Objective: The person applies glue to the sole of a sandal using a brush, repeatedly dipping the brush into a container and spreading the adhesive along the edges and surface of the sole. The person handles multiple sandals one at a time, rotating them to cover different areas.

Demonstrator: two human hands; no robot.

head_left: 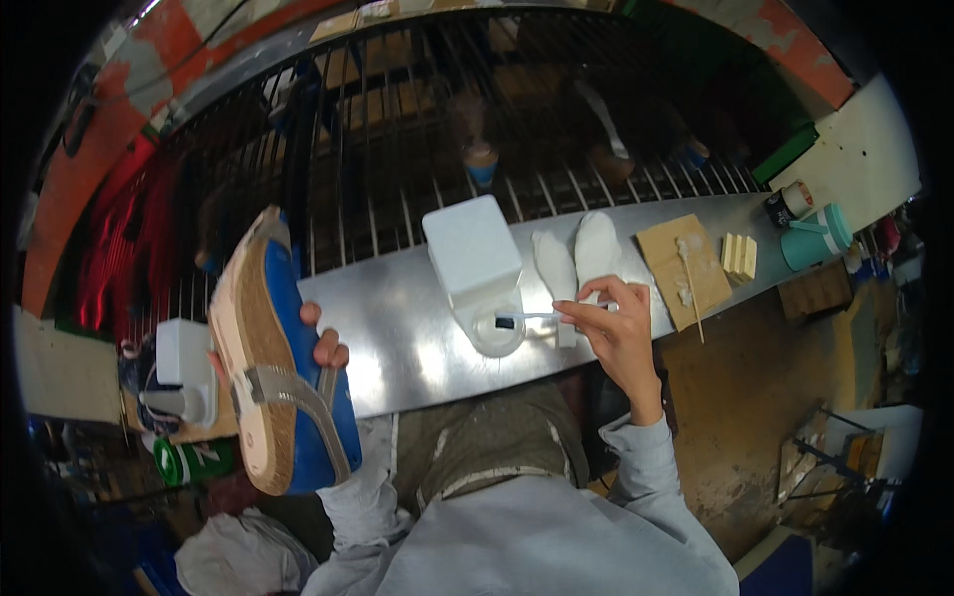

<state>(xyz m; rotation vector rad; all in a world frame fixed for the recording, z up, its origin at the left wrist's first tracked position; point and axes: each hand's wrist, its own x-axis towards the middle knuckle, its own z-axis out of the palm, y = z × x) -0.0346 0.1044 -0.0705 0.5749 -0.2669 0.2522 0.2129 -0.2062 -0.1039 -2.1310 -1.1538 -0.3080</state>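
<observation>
Gripping a blue shoe (288, 368), the left hand (323, 348) – right hand (616, 333) pinches a brush (532, 316) over the glue pot (497, 333), white box (472, 248) behind.

By my left knee lies a green package (194, 460) with white markings; a small dark jar with a pale label (787, 204) stands on the worktop's (397, 318) far right.

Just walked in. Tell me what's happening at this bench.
A person sits at a metal bench. The left hand holds a blue sandal sole-up. The right hand dips a white brush into a small round cup beside a white container. Two white insoles lie behind.
</observation>
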